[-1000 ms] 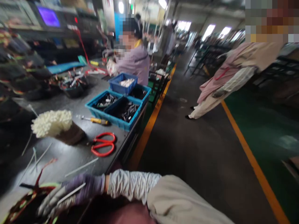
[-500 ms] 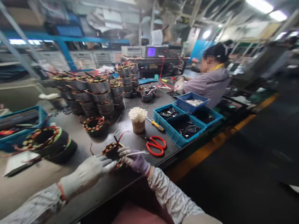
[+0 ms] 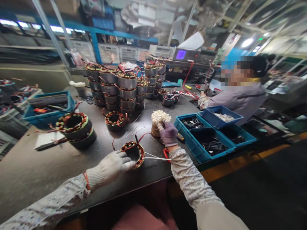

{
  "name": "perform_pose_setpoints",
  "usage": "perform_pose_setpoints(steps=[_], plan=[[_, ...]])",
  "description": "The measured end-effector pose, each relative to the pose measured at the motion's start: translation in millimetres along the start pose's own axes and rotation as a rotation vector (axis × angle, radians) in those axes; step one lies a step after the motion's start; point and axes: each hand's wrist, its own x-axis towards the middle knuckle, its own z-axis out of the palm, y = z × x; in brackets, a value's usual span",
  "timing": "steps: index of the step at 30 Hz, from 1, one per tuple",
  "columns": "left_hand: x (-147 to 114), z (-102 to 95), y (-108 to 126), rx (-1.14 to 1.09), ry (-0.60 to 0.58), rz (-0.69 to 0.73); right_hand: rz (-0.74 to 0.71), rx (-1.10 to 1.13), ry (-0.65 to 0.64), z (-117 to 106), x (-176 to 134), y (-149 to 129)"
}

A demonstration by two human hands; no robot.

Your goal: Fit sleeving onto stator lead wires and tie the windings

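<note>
My left hand (image 3: 115, 164), in a whitish knit glove, holds the rim of a ring-shaped motor stator (image 3: 139, 150) with red and yellow-green windings. Two thin white strips (image 3: 155, 157) stick out of that stator toward the right. My right hand (image 3: 168, 132), wearing a purple-palmed glove, reaches to a dense bundle of white strips (image 3: 160, 116) standing in a brown cup (image 3: 154, 130). Its fingers are bent against the bundle's near right side, and the fingertips are partly hidden. Red-handled scissors (image 3: 166, 154) show partly behind my right wrist.
Stacked stators (image 3: 127, 84) stand at the back left. Nearer are a single stator (image 3: 115, 121) and a stacked pair (image 3: 82, 137). Blue bins (image 3: 196, 148) with black parts line the right edge. A co-worker (image 3: 242, 99) sits beyond them. A blue crate (image 3: 48, 116) lies left.
My right hand has left the stator and moved forward to the bundle of white strips. My left hand stays at the stator. The view has turned left.
</note>
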Motion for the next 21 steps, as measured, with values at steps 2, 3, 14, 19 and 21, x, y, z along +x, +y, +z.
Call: perform_pose_setpoints(steps=[2,3,14,19,21], plan=[[-1,3.6,2,-0.002,0.072,0.014,-0.002,-0.096,-0.066,7,4,-4],[-1,5.4,2,-0.012,0.094,0.021,-0.01,-0.133,-0.093,8,4,-5],[-4,3.9,-1,-0.119,0.006,-0.004,-0.089,0.131,0.055,-17,14,11],[-1,-1.7,14,-0.024,0.023,-0.096,0.098,0.482,0.272,-30,27,5],[1,0.8,16,-0.037,0.033,-0.115,0.14,0.605,0.35,-40,28,3]])
